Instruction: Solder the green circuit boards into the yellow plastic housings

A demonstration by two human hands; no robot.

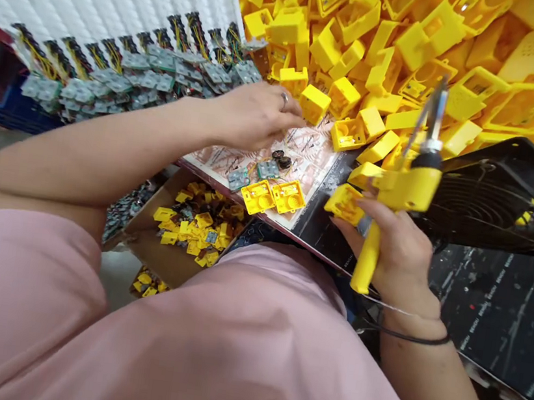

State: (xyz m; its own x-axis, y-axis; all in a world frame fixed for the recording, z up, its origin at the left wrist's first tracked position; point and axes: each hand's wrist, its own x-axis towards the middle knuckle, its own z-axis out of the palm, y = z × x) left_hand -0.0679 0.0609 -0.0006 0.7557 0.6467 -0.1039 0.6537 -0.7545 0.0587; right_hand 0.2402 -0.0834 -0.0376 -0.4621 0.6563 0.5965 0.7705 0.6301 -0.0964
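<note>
The right hand (396, 246) wraps a yellow tool (409, 189) and pinches a casing (344, 202); best keep the tip (439, 108) clear of skin. Two yellow shells (288, 196) lie at the worktop's (493, 308) near edge. Farther, the left hand (258, 113) curls loosely by heaped casings (290, 26), any hold hidden.

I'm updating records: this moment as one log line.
left hand: near casing pile, grasp unclear | right hand: holds yellow gun-shaped tool, yellow casing | table: two open casings, two circuit boards
</note>
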